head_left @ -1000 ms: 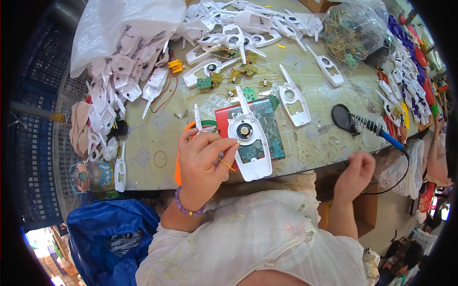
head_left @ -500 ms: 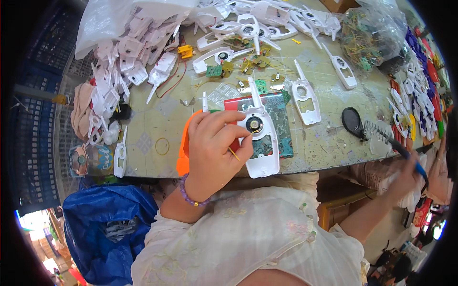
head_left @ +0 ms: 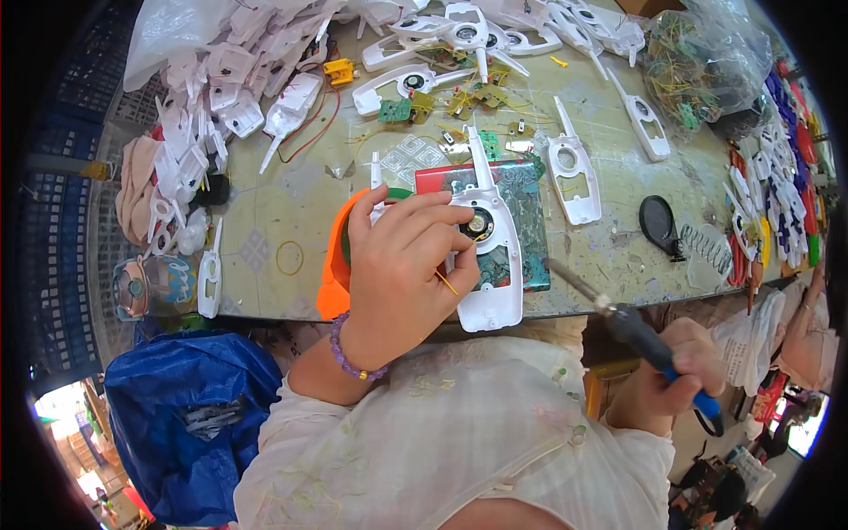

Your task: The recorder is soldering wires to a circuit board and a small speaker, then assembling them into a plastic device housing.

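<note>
At the near edge of a cluttered workbench (head_left: 283, 212), a worker's right hand (head_left: 676, 375) is closed around the blue-and-black handle of a soldering iron (head_left: 618, 318), its metal tip angled up toward the work. The left hand (head_left: 402, 265) is curled, fingertips pinching a thin yellow wire against a white plastic handset shell (head_left: 495, 256) that lies on a red-edged green mat (head_left: 517, 190) at the table's front; a small round speaker (head_left: 477, 224) sits in the shell. An orange ring-shaped part (head_left: 334, 265) shows under the wrist.

The shell looks light, stiff and smooth, likely to slide unless pressed down, and best held by its broad lower body, not the slim antenna. The wire and speaker leads look fragile.

Left of the table a blue plastic bag (head_left: 177, 397) hangs low; a small printed tin (head_left: 146, 287) sits at the corner. Farther back, more white shells (head_left: 221, 97) lie heaped beside a pale plastic sack (head_left: 177, 26), green circuit boards (head_left: 397, 109) lie mid-table, and a clear bag of wired parts (head_left: 698, 62) stands at the far right.
</note>
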{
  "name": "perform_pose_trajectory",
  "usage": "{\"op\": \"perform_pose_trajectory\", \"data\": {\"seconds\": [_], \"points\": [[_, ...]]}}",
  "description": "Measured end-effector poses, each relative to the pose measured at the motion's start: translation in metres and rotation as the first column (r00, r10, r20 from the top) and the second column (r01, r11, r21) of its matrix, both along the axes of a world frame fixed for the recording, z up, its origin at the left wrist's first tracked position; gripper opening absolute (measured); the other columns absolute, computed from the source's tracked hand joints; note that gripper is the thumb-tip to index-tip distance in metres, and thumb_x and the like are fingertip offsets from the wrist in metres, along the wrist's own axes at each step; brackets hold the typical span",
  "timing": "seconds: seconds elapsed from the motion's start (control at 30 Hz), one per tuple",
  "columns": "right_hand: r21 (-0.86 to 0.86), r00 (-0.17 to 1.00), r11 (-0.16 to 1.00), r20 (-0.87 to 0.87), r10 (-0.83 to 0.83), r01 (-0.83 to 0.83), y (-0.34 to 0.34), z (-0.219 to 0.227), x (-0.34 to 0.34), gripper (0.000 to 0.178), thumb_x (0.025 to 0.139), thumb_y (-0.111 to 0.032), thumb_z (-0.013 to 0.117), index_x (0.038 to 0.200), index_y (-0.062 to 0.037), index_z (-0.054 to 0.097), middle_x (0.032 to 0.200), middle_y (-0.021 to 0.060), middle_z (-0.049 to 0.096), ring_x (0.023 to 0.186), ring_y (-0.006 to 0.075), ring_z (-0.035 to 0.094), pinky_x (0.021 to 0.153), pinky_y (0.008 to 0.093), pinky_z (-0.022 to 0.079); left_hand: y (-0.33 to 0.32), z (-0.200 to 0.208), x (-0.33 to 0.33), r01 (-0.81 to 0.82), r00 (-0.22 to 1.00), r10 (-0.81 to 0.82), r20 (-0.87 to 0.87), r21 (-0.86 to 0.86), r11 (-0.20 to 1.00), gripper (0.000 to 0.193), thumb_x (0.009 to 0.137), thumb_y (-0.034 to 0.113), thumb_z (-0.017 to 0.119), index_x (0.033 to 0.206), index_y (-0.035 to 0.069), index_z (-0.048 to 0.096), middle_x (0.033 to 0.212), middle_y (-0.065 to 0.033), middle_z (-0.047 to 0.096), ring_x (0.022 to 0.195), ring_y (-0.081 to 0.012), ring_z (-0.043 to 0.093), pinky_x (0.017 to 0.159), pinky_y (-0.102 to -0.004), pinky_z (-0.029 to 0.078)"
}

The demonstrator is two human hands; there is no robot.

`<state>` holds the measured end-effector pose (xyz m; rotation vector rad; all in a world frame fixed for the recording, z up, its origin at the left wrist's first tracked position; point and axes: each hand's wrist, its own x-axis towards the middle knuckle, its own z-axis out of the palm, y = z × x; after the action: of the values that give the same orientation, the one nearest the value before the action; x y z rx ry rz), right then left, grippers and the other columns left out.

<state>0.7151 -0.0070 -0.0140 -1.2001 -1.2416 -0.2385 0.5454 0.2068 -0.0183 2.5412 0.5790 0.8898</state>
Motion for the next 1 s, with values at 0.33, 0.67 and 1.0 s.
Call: {"op": "perform_pose_trajectory", "data": {"seconds": [0.33, 0.67, 1.0], "points": [[-0.203, 0.981, 0.973, 0.130, 0.142, -0.114, 0.026, 0.012, -0.005, 0.028, 0.096, -0.031, 0.053, 0.089, -0.0040, 0.050, 0.055, 0.0033, 0.048, 0.042, 0.0154, 0.044, 0.039, 0.0279, 0.035, -0.002, 0.002, -0.002, 0.007, 1.000, -0.007, -0.018, -0.007, 1.000, 0.011, 0.069, 0.008, 0.070, 0.068, 0.010, 0.060, 0.094, 0.0015, 0.070, 0.101, -0.0197, 0.063, 0.098, -0.0506, 0.032], [-0.220, 0.981, 0.968, 0.119, 0.153, -0.124, 0.032, 0.012, -0.005, 0.025, 0.095, -0.028, 0.054, 0.088, -0.0034, 0.054, 0.055, 0.0033, 0.052, 0.043, 0.0150, 0.046, 0.040, 0.0275, 0.034, -0.001, 0.003, -0.003, 0.017, 0.999, -0.017, -0.035, -0.007, 1.000, 0.011, 0.069, 0.009, 0.071, 0.069, 0.010, 0.059, 0.095, 0.0013, 0.070, 0.102, -0.0195, 0.063, 0.099, -0.0522, 0.032], [-0.290, 0.982, 0.945, 0.064, 0.178, -0.152, 0.033, 0.031, -0.002, 0.017, 0.083, -0.016, 0.070, 0.084, -0.0023, 0.060, 0.060, 0.0060, 0.058, 0.047, 0.0203, 0.052, 0.045, 0.0308, 0.041, -0.001, 0.004, -0.003, 0.029, 0.998, -0.029, -0.047, -0.003, 1.000, 0.011, 0.069, 0.008, 0.070, 0.071, 0.010, 0.060, 0.095, 0.0019, 0.069, 0.103, -0.0193, 0.062, 0.099, -0.0530, 0.031]]}}
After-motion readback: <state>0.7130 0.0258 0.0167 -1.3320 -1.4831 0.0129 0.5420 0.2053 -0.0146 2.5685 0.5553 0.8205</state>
